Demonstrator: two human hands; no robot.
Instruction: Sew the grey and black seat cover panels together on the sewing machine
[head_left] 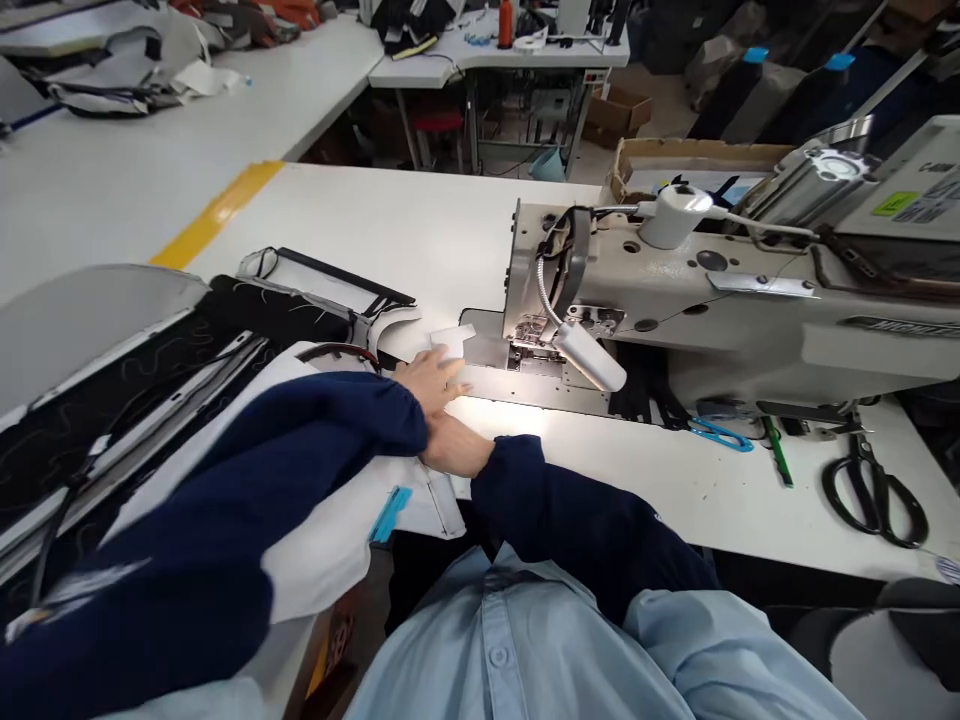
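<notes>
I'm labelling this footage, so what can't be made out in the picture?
Head view:
Fingers of the right hand: hidden by the left hand and left sleeve.
White fabric, partly: covered by that sleeve.
Nameplate on the sewing machine: cut off by the right edge.

The cloth (322,555) is white, the sleeves (600,530) navy.

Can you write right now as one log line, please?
left hand: at small white piece | right hand: crossed under left hand, fingers hidden | sewing machine: right of both hands
</notes>
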